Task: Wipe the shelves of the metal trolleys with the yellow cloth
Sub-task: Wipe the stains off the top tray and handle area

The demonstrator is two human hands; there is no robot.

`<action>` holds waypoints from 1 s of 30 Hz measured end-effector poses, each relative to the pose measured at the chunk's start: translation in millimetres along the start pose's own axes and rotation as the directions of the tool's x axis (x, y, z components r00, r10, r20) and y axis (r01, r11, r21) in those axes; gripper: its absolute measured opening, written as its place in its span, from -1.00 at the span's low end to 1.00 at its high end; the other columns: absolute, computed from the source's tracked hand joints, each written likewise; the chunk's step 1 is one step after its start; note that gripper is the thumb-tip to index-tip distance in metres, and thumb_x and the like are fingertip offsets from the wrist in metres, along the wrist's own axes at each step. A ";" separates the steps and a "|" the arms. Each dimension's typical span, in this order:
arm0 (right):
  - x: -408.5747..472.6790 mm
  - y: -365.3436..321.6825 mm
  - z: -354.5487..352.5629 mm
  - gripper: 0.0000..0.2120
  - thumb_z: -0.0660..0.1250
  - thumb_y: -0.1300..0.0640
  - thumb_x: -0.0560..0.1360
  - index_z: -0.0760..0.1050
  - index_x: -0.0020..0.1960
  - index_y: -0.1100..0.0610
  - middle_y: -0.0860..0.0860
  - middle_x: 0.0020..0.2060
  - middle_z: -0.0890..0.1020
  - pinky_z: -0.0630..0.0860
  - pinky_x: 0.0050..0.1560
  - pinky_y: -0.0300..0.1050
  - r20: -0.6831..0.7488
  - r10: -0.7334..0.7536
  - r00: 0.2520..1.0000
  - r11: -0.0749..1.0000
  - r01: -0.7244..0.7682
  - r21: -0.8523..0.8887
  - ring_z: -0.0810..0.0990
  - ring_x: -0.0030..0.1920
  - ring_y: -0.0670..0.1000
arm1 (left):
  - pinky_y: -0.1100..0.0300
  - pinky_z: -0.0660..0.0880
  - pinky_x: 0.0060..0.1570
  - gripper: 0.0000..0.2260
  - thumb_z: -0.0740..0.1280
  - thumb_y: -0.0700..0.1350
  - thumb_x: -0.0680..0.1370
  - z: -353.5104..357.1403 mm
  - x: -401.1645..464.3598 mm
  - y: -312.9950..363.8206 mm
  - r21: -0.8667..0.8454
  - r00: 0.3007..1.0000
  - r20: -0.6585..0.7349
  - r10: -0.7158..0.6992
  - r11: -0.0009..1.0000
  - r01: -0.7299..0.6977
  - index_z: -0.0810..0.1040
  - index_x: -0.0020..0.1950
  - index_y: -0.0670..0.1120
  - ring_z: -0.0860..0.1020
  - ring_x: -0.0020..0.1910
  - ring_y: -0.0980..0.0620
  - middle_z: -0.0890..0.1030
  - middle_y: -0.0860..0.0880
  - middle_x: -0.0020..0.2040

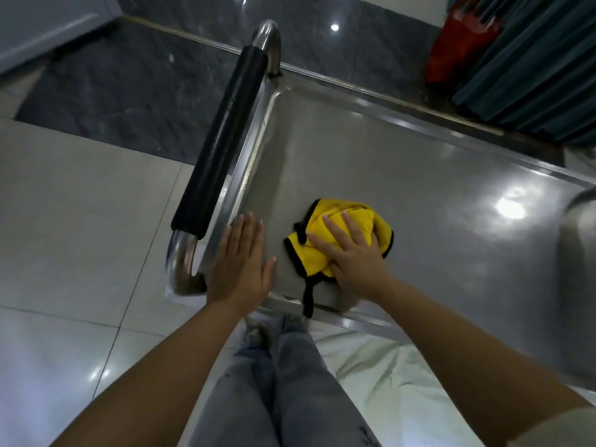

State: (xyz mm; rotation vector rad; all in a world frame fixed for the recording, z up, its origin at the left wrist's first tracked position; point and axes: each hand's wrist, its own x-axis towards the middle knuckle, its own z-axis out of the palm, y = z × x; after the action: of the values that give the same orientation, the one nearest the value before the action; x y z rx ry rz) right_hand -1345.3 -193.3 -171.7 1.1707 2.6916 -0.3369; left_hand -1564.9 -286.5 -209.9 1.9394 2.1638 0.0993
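Note:
A metal trolley's top shelf (419, 188) fills the middle of the view, shiny and bare. A crumpled yellow cloth (354, 221) with black edging lies on the shelf near its front left corner. My right hand (351, 256) presses flat on the cloth, fingers spread over it. A black strap of the cloth hangs over the shelf's front rim. My left hand (240, 262) rests flat and open on the shelf's front left corner, just left of the cloth, holding nothing.
The trolley's handle (222, 140) with a black foam grip runs along the left end. A second metal surface (580, 237) shows at the right edge. A red bag (458, 46) and dark green curtain (532, 69) stand behind. White sheeting lies on the tiled floor below.

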 end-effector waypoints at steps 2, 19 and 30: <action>35.7 7.2 -6.0 -0.41 0.12 -0.02 0.45 0.14 0.47 -0.22 -0.02 0.53 0.12 0.22 0.21 0.45 -0.003 0.048 0.999 0.999 -0.048 0.021 -0.01 0.53 0.22 | 0.03 -0.19 0.51 -0.37 -0.01 0.16 0.60 -0.1 -0.3 0.2 0.003 1.000 0.005 -0.002 1.000 0.002 0.01 0.56 -0.17 -0.08 0.56 -0.09 0.02 -0.18 0.58; 238.1 65.5 -46.7 -0.45 0.06 -0.18 0.55 -0.08 0.48 -0.34 -0.07 0.56 -0.06 -0.17 0.29 0.54 -0.040 0.147 0.988 0.984 -0.142 0.106 -0.20 0.53 0.15 | 0.06 -0.15 0.53 -0.37 0.07 0.16 0.61 5.0 -2.8 -0.2 -0.029 0.998 -0.037 -0.051 0.998 0.050 0.03 0.57 -0.15 -0.03 0.57 -0.06 0.07 -0.16 0.57; 108.8 18.5 -8.4 -0.43 -0.01 -0.17 0.50 0.00 0.50 -0.26 -0.03 0.55 0.02 -0.01 0.29 0.53 -0.060 -0.066 0.996 0.998 0.067 0.020 -0.15 0.54 0.15 | 0.05 -0.09 0.53 -0.39 0.06 0.16 0.61 1.1 -0.9 -0.7 -0.039 0.998 -0.054 -0.026 0.999 0.024 0.11 0.56 -0.16 0.01 0.56 -0.08 0.12 -0.17 0.56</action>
State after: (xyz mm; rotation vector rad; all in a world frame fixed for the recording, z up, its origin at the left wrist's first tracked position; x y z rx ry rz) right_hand -1405.4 -103.1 -194.3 1.1158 2.7898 -0.3484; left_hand -1565.2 -287.6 -211.0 1.9096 2.2028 0.1902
